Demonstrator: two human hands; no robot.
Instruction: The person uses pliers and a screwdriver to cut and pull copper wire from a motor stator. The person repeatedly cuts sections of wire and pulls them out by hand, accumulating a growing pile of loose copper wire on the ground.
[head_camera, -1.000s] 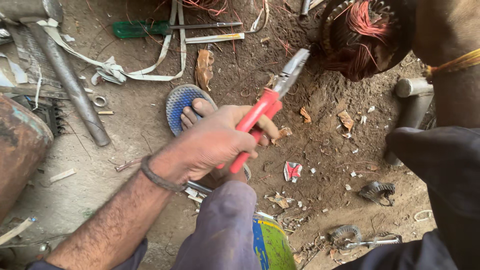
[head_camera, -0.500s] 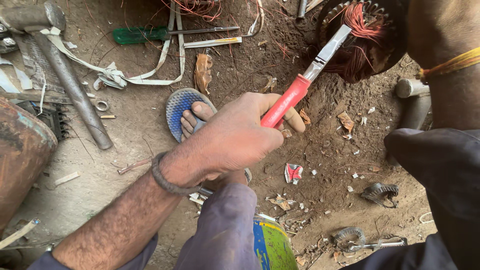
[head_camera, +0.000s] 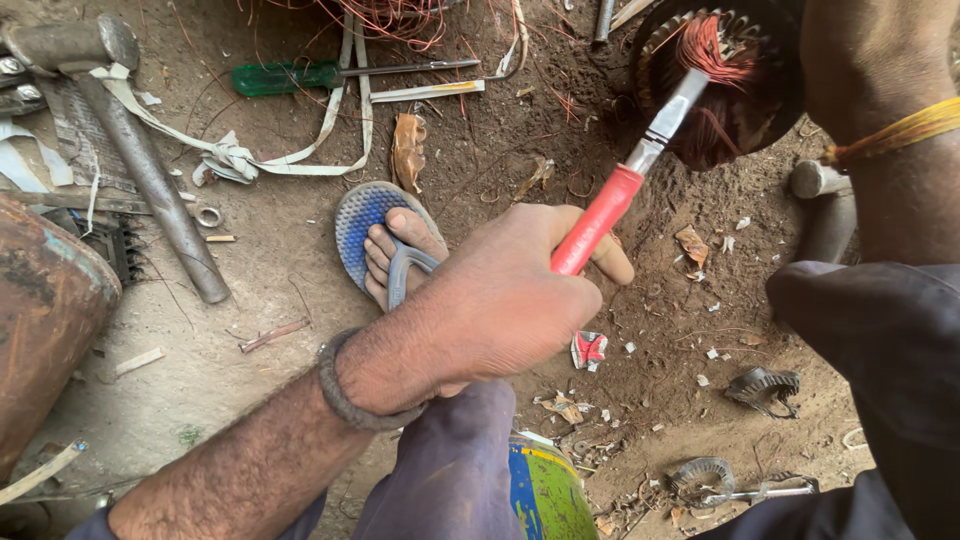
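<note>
Head view shows your left hand (head_camera: 500, 300) closed around the red-handled tool (head_camera: 625, 185), its metal tip in the motor stator's copper windings (head_camera: 715, 60); right hand unseen; next move likely needs steady prying.

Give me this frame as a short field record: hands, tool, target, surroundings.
left hand: fist closed round the red handle, a dark band on the wrist
right hand: hidden; only the forearm with a yellow thread band shows
tool: red-handled cutter, metal tip in the copper windings
target: round motor stator with reddish copper wire
foot: in a blue sandal under the left hand
ground: green-handled screwdriver, hammer, dirt and scraps
</note>
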